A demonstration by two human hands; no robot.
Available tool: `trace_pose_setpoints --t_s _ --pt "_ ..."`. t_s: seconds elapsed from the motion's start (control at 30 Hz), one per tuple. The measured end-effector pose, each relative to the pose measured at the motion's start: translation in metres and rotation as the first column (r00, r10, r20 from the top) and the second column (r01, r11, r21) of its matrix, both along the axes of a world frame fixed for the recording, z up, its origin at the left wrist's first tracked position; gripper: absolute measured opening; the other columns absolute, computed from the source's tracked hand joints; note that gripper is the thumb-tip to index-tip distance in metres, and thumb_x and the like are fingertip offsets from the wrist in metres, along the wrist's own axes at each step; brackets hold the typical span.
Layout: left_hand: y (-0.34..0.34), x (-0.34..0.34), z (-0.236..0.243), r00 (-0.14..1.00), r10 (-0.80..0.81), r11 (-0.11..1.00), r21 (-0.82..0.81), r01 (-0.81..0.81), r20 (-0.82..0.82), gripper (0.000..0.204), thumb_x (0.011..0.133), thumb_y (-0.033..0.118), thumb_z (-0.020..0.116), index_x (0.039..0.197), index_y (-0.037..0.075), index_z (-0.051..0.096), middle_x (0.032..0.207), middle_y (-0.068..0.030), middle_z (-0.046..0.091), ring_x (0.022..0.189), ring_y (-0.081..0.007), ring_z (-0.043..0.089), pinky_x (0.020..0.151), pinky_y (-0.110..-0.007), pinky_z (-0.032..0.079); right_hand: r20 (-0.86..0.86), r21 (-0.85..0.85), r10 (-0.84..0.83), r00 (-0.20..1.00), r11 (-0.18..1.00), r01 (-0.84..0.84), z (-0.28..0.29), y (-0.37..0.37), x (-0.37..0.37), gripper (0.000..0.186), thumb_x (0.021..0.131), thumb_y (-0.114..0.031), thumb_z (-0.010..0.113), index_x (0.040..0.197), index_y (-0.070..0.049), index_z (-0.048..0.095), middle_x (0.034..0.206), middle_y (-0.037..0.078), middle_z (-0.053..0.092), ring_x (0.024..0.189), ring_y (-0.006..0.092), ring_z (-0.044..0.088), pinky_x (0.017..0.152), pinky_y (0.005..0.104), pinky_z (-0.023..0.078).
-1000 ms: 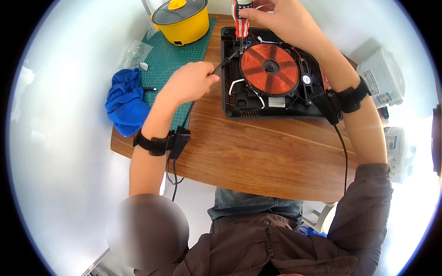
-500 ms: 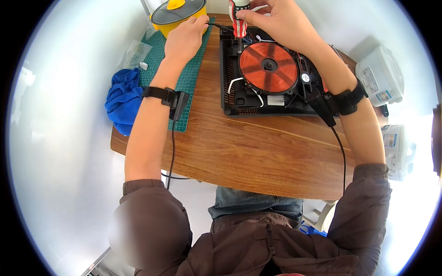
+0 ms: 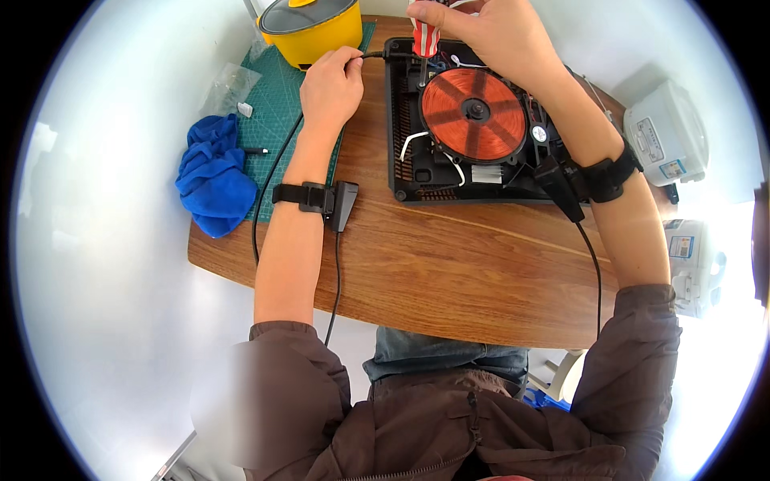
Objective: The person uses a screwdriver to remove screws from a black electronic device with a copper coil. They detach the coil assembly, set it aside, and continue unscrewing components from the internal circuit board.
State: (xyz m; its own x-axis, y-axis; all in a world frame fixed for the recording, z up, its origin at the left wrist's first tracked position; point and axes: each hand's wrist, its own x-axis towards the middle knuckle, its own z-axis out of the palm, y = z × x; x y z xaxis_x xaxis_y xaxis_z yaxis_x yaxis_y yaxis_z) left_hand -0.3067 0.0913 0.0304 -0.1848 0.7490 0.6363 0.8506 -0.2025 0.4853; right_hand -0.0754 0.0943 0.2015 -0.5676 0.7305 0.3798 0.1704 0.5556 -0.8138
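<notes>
Evidently, the right hand [image 3: 505, 36] is pinching the red-and-white handle of a screwdriver [image 3: 425, 38] between thumb and fingers, while the metal shaft is pointing down at the upper-left edge of the copper coil [image 3: 449, 112]; whether its tip is seated in a screw is too small to tell. The coil is sitting inside the open black housing [image 3: 392, 120], which is lying on the wooden table [image 3: 449, 272] to the right of the green cutting mat [image 3: 269, 92]. Meanwhile, the left hand [image 3: 330, 92] is pinching a black cord [image 3: 371, 55] near the housing's upper-left corner, and a length of cord is trailing down past the forearm. Working well at this spot is, in my judgement, depending on keeping the shaft upright, since a leaning tip could be slipping sideways and scratching the windings. Steady downward pressure and small turns of the wrist are likely serving better than force. The left hand (whose grip on the cord is leaving it no hold on the housing) is best giving the cord slack, so that nothing is tugging the housing askew. A loose white wire [image 3: 415, 136] beside the coil is also deserving care.
</notes>
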Motion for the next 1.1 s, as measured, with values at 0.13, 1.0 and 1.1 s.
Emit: trace_pose_setpoints --t_s 0.13,1.0,1.1 --pt "-0.005 0.005 0.001 0.999 0.037 0.999 -0.004 -0.037 0.032 0.017 0.095 0.022 0.065 0.103 0.012 0.076 0.099 -0.0078 0.075 0.090 -0.0315 0.071 0.080 -0.041 0.056 -0.067 0.025 0.046 0.997 0.999 -0.045 -0.005 0.003 0.000 0.027 0.098 -0.004 0.068 0.124 0.002 0.063 0.089 0.007 0.067 0.070 0.0118 0.067 0.066 0.0286 0.055" --pt "-0.006 0.020 -0.003 0.910 -0.026 0.953 0.264 0.146 -0.413 0.048 0.085 -0.002 0.058 0.128 0.014 0.070 0.118 -0.0033 0.067 0.112 -0.0260 0.060 0.097 -0.041 0.045 -0.065 0.179 -0.058 0.996 0.981 0.069 -0.019 0.006 -0.009 0.026 0.096 -0.011 0.067 0.120 -0.001 0.064 0.096 0.012 0.070 0.082 0.0210 0.069 0.079 0.0348 0.056" --pt "-0.009 0.026 -0.006 0.959 -0.103 0.930 0.317 0.187 -0.263 0.048 0.082 -0.006 0.058 0.126 0.011 0.068 0.123 -0.0055 0.064 0.116 -0.0278 0.057 0.099 -0.043 0.043 -0.048 0.174 -0.099 0.994 0.979 0.106 -0.016 -0.002 -0.013 0.030 0.096 -0.013 0.069 0.121 -0.001 0.061 0.094 0.013 0.069 0.081 0.0228 0.069 0.077 0.0350 0.056"
